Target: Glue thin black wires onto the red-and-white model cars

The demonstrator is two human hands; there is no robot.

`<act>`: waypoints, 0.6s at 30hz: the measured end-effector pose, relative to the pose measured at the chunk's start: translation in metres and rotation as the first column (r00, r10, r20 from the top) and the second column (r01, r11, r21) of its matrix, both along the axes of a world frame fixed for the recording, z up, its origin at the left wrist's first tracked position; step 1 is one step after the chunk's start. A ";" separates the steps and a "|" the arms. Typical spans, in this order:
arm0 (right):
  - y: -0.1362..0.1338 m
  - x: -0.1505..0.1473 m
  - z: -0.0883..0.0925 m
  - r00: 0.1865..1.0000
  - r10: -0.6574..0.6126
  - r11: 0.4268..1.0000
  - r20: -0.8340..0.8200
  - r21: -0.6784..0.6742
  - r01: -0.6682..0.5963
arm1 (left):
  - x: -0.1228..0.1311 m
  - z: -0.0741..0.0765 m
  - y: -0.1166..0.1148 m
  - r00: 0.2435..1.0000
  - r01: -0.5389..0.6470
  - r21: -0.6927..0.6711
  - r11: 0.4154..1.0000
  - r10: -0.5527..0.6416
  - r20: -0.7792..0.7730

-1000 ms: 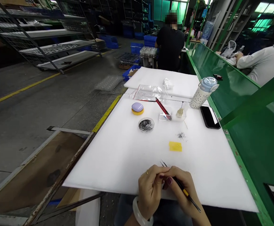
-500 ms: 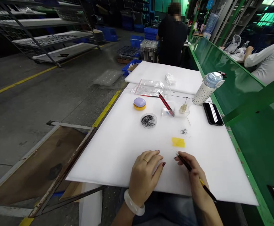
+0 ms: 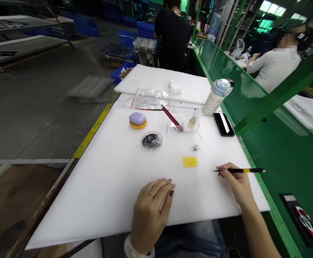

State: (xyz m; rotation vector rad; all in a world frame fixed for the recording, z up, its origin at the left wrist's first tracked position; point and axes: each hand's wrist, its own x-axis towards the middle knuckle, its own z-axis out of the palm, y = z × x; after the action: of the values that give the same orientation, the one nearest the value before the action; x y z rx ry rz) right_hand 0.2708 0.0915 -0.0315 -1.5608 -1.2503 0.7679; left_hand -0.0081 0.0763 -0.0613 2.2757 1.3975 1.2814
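My left hand (image 3: 151, 208) rests on the white foam sheet (image 3: 113, 179) near its front edge, fingers loosely curled with nothing in them. My right hand (image 3: 235, 182) is farther right and pinches black tweezers with a yellow band (image 3: 239, 171), which lie level and point left. A yellow pad (image 3: 190, 162) lies between the hands, a little farther away. A small heap of thin black wires (image 3: 196, 148) sits just beyond the pad. A round clear dish of black wires (image 3: 152, 140) stands to the left of it.
A purple and yellow case (image 3: 137, 120), a clear box with red tools (image 3: 181, 125), a plastic bag (image 3: 151, 98), a dotted bottle (image 3: 217, 96) and a black phone (image 3: 224, 124) lie farther back. A green conveyor (image 3: 280, 157) runs along the right. Two people work beyond.
My hands were together over the tweezers, then parted. My right hand has swung out to the right with the tweezers now level; my left hand has settled on the sheet. The view turned right.
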 end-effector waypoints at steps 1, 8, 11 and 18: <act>0.000 -0.002 -0.005 1.000 -0.006 1.000 -0.002 -0.009 0.006 | -0.001 0.000 0.000 1.000 0.009 0.006 1.000 -0.009 0.002; -0.006 -0.013 -0.009 0.992 0.073 0.997 0.104 0.003 -0.074 | 0.000 0.000 0.001 0.997 0.045 0.055 0.997 -0.041 -0.070; -0.008 -0.013 -0.006 0.990 0.072 0.997 0.123 0.017 -0.075 | 0.000 0.000 0.001 0.996 0.042 0.042 0.998 -0.038 -0.078; -0.012 -0.012 -0.013 0.975 0.056 0.994 0.215 0.079 -0.075 | 0.001 0.001 -0.001 0.997 0.030 0.018 0.999 -0.028 -0.072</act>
State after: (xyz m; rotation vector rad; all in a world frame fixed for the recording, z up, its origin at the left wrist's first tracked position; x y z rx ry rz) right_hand 0.2590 0.0794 -0.0443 -1.5680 -1.4780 0.5906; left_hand -0.0066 0.0758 -0.0599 2.3674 1.3753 1.2211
